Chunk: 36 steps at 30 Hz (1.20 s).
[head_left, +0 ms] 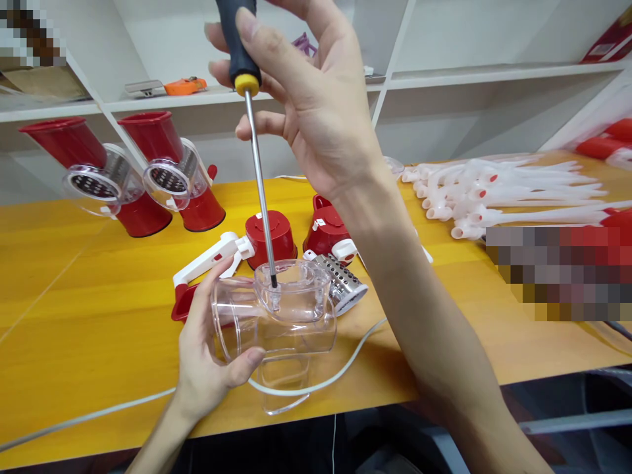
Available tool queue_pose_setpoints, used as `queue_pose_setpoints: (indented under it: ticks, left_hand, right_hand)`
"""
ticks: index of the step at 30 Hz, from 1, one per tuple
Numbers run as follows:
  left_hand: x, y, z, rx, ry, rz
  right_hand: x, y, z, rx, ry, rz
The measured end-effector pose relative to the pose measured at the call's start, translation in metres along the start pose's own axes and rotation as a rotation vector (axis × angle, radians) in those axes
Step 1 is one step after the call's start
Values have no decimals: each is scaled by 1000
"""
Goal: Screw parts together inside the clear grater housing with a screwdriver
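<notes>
My right hand [316,99] grips the dark handle of a screwdriver [259,178] with a yellow collar. Its shaft points down, and the tip meets a post inside the top opening of a clear plastic grater housing [296,329]. Around the left end of that housing, my left hand [207,355] is closed, thumb in front. Just behind the housing lies a perforated metal grater drum [340,280]. Two red bases [270,237] stand beyond, with a white crank arm [210,260] beside the left one. A red part [182,301] shows partly behind my left hand.
Two assembled red rotary graters [197,204] stand at the back left. A pile of white plastic handles [464,194] lies at the right. A pale cable [340,375] crosses the table's front. White shelves [444,76] hold an orange tool [185,86].
</notes>
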State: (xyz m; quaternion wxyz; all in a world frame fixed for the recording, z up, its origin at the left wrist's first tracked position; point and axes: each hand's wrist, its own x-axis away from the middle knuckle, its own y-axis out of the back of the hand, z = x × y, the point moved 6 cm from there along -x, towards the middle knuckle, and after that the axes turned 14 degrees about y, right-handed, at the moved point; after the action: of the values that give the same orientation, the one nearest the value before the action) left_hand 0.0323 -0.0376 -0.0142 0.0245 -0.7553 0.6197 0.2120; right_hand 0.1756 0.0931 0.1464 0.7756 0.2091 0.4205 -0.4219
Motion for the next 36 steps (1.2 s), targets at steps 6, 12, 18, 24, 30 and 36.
queue_pose_setpoints:
  ticks: [6,12,18,24,30,36]
  left_hand:
    - [0,1,3,-29,30,-3]
    - [1,2,1,-51,10,-5]
    - [1,2,0,-66,-3,-16]
    - [0,0,-3,-50,-8,4]
    - [0,3,2,-35,53,-23]
    - [0,6,7,-43,90,-33]
  right_hand:
    - [-2,1,-3,34,31,13]
    - [-3,-2,-2,-18,-17,-64]
    - [-3,0,-3,-42,-26,-83]
    - [-5,-2,1,51,-1,-130]
    - [-8,-6,17,89,92,-122]
    - [-14,1,19,128,64,-186]
